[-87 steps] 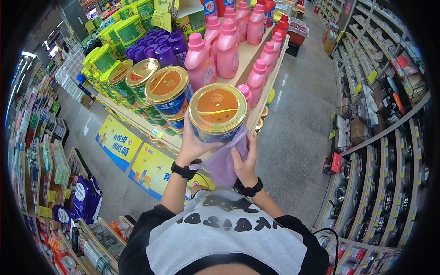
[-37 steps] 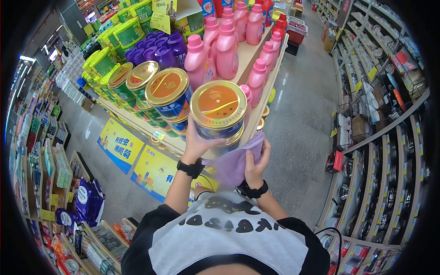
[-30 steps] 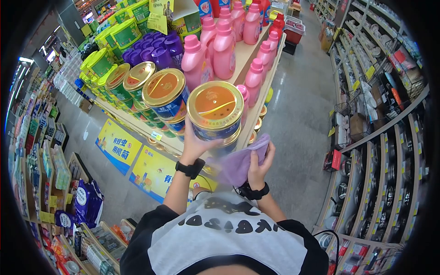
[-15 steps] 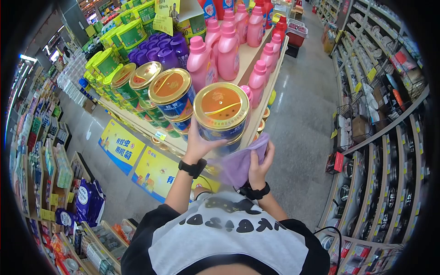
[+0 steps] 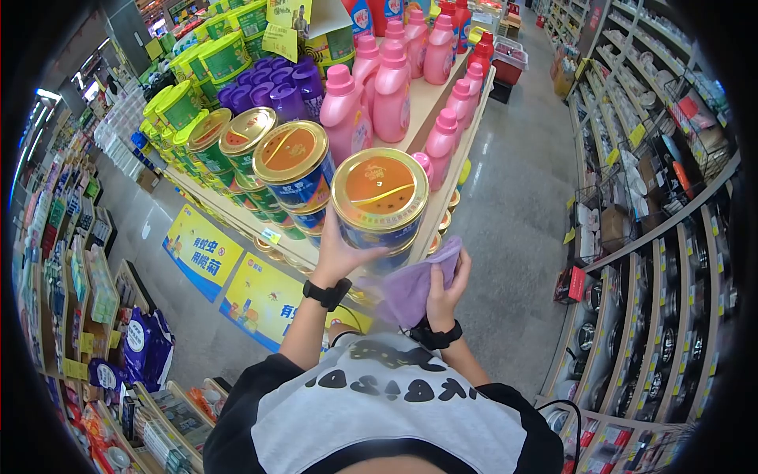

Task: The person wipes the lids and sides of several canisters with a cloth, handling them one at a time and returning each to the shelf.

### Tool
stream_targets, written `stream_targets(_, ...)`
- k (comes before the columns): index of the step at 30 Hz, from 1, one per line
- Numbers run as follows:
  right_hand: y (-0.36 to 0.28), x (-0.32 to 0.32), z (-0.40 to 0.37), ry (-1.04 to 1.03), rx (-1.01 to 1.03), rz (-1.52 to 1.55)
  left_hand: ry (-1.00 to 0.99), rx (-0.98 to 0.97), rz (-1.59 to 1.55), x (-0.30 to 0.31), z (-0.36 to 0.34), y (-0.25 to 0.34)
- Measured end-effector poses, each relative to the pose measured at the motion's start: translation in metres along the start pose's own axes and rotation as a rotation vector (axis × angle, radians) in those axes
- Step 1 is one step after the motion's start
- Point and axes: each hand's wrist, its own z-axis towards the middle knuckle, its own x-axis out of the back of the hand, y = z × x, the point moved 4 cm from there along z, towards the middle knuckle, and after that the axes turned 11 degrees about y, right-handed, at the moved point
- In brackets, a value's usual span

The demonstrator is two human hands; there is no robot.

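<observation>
A round tin with a gold-rimmed orange lid and blue side stands at the shelf's front corner, on top of another tin. My left hand is wrapped against the tin's near left side, thumb stretched across its front. Just right of and below the tins, my right hand is closed on a purple cloth, whose left part is blurred near the lower tin. A similar blue tin stands to the left, with pink bottles behind.
Green tubs and purple containers fill the shelf's left side. Yellow posters hang along the front edge. Across the aisle on the right are stocked shelves and a red box.
The view has shifted slightly. My left hand remains at the tin and my right hand still holds the cloth, with almost no visible movement.
</observation>
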Motion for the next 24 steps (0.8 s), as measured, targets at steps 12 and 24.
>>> stream_targets(12,0.003,-0.002,0.003,0.005,-0.039,0.008,-0.018,0.002,-0.026,-0.001,0.0,-0.004)
stream_targets(24,0.005,-0.001,-0.002,-0.047,-0.031,-0.024,0.012,-0.015,-0.03,0.001,-0.001,-0.004)
